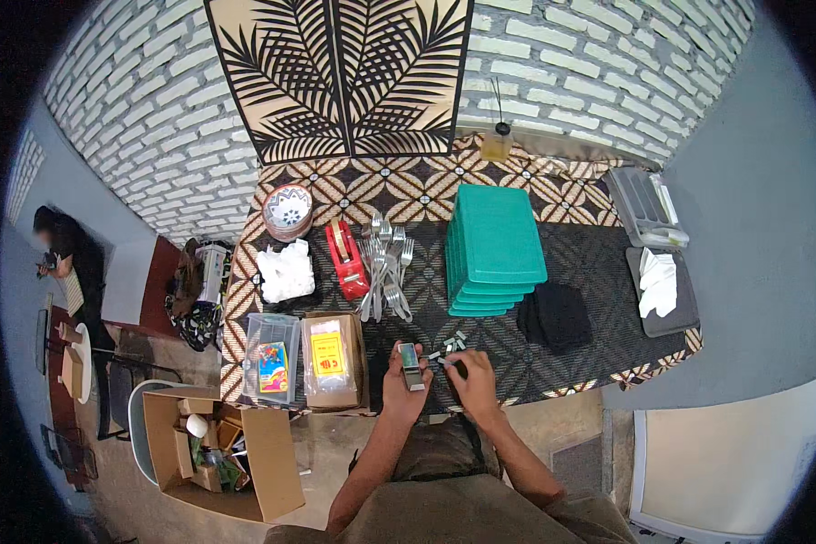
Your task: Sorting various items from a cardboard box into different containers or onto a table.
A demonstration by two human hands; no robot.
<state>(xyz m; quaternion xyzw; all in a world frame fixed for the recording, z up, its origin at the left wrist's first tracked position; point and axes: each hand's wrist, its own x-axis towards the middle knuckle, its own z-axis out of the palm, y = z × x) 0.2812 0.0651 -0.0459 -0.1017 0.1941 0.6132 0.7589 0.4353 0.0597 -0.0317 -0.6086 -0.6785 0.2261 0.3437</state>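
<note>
My left hand (402,398) holds a small slim box (410,366) with a greenish top and a pale end, at the table's front edge. To its right, my right hand (479,387) has thumb and fingers pinched on a small pale strip (443,361). Several more short, silvery-green strips (456,341) lie loose on the dark cloth just beyond my fingertips. They are too small to name surely. A pile of metal forks and other cutlery (385,265) rests farther back, beyond my left hand.
Stacked green plastic trays or lids (496,238) stand behind my hands, beside folded black cloth (556,316). Leftward are a red tape dispenser (347,262), a cardboard box (364,367), a clear container (253,360) and stacked bowls (288,207). An open carton (275,469) sits below; a person (78,258) stands far left.
</note>
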